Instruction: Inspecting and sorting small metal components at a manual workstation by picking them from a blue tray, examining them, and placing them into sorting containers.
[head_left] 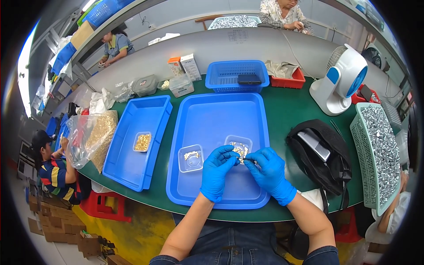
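Note:
Both hands wear blue gloves and meet over the near part of a large blue tray (221,119). My right hand (273,174) is closed around a thin black tool (248,159), whose tip points at the left fingers; its exact kind is too small to tell. The fingertips of my left hand (218,170) are pinched together at that tip, on something too small to make out. Just beyond the hands, partly hidden by them, a clear plastic tub (244,140) holds small gold and pale pieces. Another clear tub (190,167) with a few small pale pieces stands left of my left hand.
Left lies a narrower blue tray (152,112) with a tub of brass-coloured parts (142,142), beside a bag of small parts (101,137). Behind is a blue basket (234,66) holding a phone (249,79). Right are a black bag (324,154), white fan (338,81) and basket of metal parts (380,154).

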### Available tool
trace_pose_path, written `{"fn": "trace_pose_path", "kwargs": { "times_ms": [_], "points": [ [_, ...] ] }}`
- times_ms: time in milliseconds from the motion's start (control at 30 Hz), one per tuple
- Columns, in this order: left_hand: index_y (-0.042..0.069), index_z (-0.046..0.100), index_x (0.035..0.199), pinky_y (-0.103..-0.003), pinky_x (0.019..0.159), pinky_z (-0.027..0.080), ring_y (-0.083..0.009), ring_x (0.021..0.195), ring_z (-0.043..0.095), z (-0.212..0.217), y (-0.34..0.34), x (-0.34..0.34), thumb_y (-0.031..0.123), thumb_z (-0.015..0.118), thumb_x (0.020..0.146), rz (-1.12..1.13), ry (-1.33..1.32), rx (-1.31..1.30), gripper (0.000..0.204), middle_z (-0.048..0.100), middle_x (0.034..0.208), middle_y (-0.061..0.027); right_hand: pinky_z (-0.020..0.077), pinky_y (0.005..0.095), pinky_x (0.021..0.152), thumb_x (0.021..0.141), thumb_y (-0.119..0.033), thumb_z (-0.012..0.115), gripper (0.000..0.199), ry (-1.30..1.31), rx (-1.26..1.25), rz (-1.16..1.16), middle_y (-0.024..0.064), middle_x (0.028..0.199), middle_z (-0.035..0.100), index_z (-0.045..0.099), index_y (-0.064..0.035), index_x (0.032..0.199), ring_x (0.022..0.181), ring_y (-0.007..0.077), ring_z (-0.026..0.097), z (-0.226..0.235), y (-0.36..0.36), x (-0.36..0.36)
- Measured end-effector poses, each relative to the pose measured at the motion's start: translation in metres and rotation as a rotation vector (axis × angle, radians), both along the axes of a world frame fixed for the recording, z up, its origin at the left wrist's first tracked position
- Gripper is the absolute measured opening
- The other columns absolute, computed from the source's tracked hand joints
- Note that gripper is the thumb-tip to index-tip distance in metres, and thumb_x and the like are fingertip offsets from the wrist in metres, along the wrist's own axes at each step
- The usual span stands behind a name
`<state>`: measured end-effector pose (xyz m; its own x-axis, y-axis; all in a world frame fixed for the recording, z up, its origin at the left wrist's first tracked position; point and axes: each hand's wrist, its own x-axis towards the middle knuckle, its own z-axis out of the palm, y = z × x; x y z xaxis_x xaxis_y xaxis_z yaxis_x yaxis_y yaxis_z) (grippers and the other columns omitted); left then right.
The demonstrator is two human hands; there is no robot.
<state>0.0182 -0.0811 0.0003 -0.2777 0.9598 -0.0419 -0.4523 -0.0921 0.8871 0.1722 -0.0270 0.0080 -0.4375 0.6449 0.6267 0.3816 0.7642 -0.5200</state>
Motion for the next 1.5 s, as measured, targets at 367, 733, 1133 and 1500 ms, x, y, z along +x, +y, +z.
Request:
{"fn": "trace_pose_path", "kwargs": {
  "times_ms": [367, 733, 1133, 1500],
  "points": [
    [-0.001, 0.061, 0.1, -0.026, 0.072, 0.048, -0.0143, 0.077, 0.06, -0.003, -0.002, -0.001, 0.003, 0.06, 0.084, -0.046, 0.1, -0.091, 0.017, 0.064, 0.087, -0.0082, 0.0466, 0.03, 0.055, 0.072, -0.01, 0.07, 0.014, 0.105, -0.123, 0.042, 0.0045, 0.076, 0.057, 0.064, -0.008, 0.084, 0.067, 0.0203, 0.057, -0.008, 0.005, 0.0],
    [-0.002, 0.063, 0.096, -0.025, 0.071, 0.047, -0.013, 0.074, 0.058, 0.0, -0.003, -0.001, 0.004, 0.06, 0.084, -0.052, 0.128, -0.116, 0.014, 0.064, 0.085, -0.0077, 0.0476, 0.0317, 0.058, 0.072, -0.011, 0.07, 0.014, 0.008, 0.028, 0.036, 0.0056, 0.081, 0.057, 0.064, -0.0093, 0.085, 0.072, 0.0221, 0.057, 0.001, 0.005, 0.003],
    [-0.001, 0.063, 0.098, -0.024, 0.073, 0.048, -0.0127, 0.077, 0.06, -0.002, -0.004, -0.001, 0.003, 0.06, 0.084, -0.05, 0.24, -0.059, 0.015, 0.064, 0.087, -0.0076, 0.0456, 0.0323, 0.055, 0.075, -0.015, 0.068, 0.009, -0.004, -0.006, 0.04, 0.0052, 0.073, 0.055, 0.063, -0.0088, 0.08, 0.066, 0.0222, 0.056, -0.004, 0.007, 0.003],
    [-0.001, 0.062, 0.099, -0.024, 0.074, 0.048, -0.0121, 0.08, 0.06, -0.015, -0.003, 0.001, 0.002, 0.059, 0.084, 0.017, 0.383, -0.029, 0.016, 0.064, 0.089, -0.0064, 0.0445, 0.0318, 0.054, 0.075, -0.017, 0.069, 0.011, 0.039, -0.084, 0.015, 0.0051, 0.071, 0.054, 0.063, -0.0076, 0.076, 0.064, 0.0212, 0.055, -0.007, 0.006, 0.002]
  ]
}}
